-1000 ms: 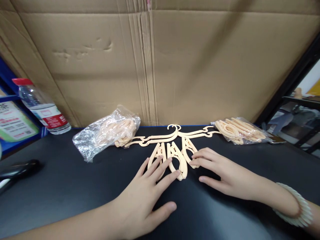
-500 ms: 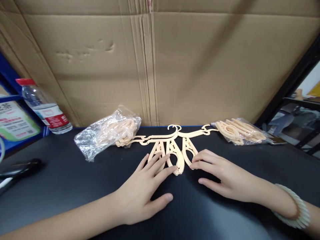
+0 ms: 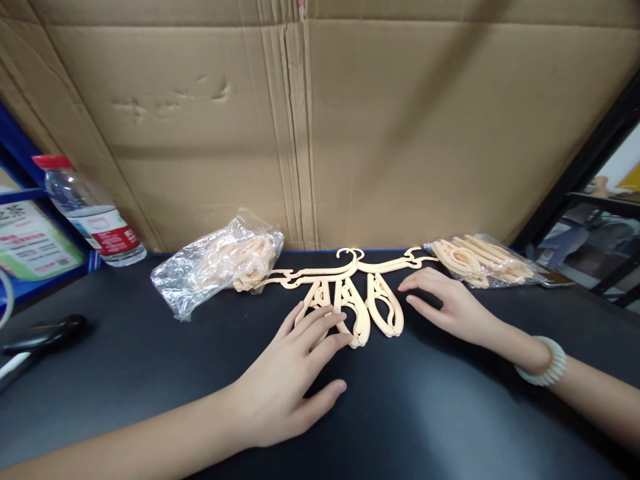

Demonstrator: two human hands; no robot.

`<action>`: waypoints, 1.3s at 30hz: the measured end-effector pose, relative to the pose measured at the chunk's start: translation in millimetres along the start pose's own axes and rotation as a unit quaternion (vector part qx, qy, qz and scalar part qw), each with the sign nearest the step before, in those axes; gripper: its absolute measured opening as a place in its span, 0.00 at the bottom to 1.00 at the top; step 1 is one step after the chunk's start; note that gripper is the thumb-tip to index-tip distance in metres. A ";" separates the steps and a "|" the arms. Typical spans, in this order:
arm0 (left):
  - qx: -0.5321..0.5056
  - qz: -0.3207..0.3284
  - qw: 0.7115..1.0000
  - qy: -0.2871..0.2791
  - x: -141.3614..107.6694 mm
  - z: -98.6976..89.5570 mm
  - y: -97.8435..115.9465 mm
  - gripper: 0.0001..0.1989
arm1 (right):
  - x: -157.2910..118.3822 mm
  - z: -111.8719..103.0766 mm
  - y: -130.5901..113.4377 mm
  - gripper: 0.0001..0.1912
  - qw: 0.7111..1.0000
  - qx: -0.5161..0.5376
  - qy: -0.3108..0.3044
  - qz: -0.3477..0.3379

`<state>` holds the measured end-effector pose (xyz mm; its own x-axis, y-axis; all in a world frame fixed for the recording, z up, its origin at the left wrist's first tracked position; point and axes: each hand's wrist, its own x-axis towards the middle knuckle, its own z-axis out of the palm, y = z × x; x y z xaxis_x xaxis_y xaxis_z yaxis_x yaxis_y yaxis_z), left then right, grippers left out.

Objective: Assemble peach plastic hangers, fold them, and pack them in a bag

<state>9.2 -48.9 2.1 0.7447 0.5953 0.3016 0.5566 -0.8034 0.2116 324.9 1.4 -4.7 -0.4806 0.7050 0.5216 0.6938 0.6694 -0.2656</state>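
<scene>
Three folded cream hangers lie side by side on the black table: a left folded hanger (image 3: 319,293), a middle folded hanger (image 3: 361,330) and a right folded hanger (image 3: 394,323). My left hand (image 3: 295,373) rests with fingers spread over the left and middle ones, partly covering them. Just right of the right folded hanger is my right hand (image 3: 453,303), fingers apart and holding nothing, with a beaded bracelet (image 3: 544,363) on the wrist. Behind them, spread cream hangers (image 3: 327,272) with hooks lie across the table.
A clear plastic bag (image 3: 220,267) with cream hangers lies back left; another bag of hangers (image 3: 483,260) lies back right. A red-capped bottle (image 3: 107,223) stands by a blue shelf (image 3: 30,193). A black object (image 3: 45,333) sits at the left. Cardboard (image 3: 200,133) walls the back.
My right hand has moved off the right folded hanger, up and to the right, leaving that hanger fully visible. My left hand stays nearly still.
</scene>
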 end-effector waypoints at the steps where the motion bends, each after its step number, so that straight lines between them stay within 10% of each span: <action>1: -0.002 0.001 1.000 -0.001 0.4 -1.2 0.0 0.22 | 0.9 1.0 7.1 0.10 1.000 -0.014 0.005 -0.001; 14: -0.017 0.012 1.000 0.017 -0.6 1.5 0.1 0.21 | -1.1 9.4 51.0 0.29 0.990 -0.092 -0.094 0.053; 32: -0.012 -0.002 1.000 0.007 -0.2 -2.5 -0.9 0.19 | 2.3 8.6 41.9 0.11 0.997 -0.005 -0.012 0.072; 39: -0.085 -0.046 0.989 0.110 0.9 -2.9 -6.9 0.15 | 3.2 1.0 37.4 0.08 0.984 -0.024 0.126 0.120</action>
<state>4.9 -42.8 3.6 0.5852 0.6637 0.4658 0.5340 -0.7478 0.3946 348.7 29.0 -13.8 -0.1561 0.7564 0.6352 0.7979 0.4756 -0.3704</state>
